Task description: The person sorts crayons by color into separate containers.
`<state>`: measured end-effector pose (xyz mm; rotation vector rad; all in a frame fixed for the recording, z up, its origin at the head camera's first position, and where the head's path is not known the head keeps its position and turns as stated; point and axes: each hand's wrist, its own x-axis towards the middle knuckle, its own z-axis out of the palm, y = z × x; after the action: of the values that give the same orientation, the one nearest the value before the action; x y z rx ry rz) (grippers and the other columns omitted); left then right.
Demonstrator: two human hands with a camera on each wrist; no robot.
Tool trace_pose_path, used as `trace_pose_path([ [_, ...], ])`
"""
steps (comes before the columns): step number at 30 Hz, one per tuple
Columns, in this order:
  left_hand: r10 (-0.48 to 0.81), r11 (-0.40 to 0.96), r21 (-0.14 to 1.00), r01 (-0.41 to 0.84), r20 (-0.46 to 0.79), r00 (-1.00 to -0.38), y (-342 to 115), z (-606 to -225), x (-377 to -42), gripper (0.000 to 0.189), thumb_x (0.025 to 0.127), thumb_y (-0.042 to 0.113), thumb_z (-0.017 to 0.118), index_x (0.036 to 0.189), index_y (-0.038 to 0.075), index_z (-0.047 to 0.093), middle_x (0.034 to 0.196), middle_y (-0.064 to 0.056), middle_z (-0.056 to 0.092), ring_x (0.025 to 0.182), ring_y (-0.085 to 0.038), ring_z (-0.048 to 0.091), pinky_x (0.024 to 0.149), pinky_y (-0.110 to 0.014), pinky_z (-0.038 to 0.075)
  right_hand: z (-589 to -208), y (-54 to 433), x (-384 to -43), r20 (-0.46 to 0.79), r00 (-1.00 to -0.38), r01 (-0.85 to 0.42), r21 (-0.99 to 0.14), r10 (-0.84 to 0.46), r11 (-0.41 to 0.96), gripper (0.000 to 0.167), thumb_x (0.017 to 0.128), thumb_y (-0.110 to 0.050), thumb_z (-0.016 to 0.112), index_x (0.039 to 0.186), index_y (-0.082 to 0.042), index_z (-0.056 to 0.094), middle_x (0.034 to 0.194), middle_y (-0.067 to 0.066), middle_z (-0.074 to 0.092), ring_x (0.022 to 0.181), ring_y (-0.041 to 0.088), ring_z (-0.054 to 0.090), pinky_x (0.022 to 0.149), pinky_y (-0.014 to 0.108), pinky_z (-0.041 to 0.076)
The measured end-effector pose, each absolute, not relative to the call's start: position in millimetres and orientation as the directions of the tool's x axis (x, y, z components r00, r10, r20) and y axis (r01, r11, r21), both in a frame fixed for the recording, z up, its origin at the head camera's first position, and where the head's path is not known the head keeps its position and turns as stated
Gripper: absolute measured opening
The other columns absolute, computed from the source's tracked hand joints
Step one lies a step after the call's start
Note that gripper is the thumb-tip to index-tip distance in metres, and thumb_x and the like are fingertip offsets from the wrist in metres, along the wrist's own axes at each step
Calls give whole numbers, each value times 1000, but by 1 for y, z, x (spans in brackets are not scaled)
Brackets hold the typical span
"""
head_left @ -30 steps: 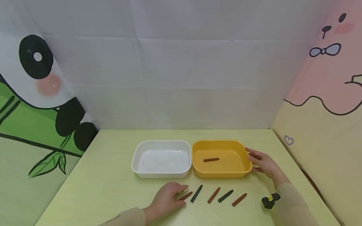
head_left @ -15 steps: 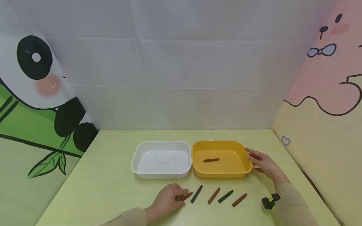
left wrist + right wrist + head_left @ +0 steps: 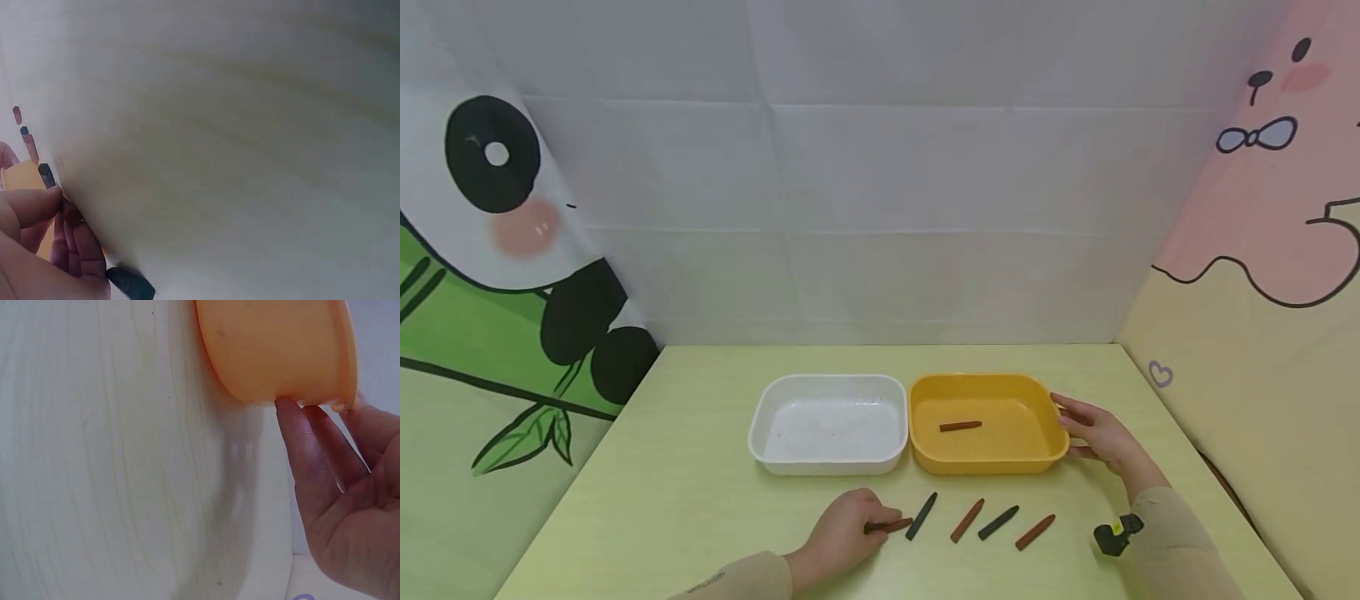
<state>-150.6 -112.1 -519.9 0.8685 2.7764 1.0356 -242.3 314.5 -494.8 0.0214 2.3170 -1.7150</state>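
Note:
In the head view my left hand pinches a reddish-brown crayon between thumb and fingers, low over the table. The left wrist view shows a dark crayon beside the curled fingers. A dark crayon lies just right of the pinched one. Further right lie a reddish-brown crayon, another dark crayon and another reddish-brown crayon. My right hand rests nearly straight fingertips against the right side of a yellow tray; one reddish-brown crayon lies inside.
A white tray stands directly left of the yellow one. Both are on a pale yellow table, with a white wall behind and printed panels at either side. A small black device sits at the right wrist.
The left fingers have closed on the reddish-brown crayon, and it has turned flatter, its tip now near the dark crayon. The right hand and both trays stay put.

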Motion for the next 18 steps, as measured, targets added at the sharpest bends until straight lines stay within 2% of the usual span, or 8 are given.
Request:
trace_pose_path([
  [10,488,552,688,472,193,-851,-109,-514,-153,31,79,-4,75,106,12,79,80,11,59,71,-2,49,63,-20,44,-492,314,-242,-220,-964,168,-939,-147,299,59,103,-21,54,154,-3,29,150,33,33,115,27,59,82,36,57],
  [18,483,518,663,541,296,-824,-100,-505,-157,33,77,-6,77,102,14,81,79,9,62,72,-2,50,63,-19,45,-491,314,-244,-221,-964,168,-938,-148,304,59,104,-21,54,155,-4,29,150,33,32,116,28,58,82,36,57],
])
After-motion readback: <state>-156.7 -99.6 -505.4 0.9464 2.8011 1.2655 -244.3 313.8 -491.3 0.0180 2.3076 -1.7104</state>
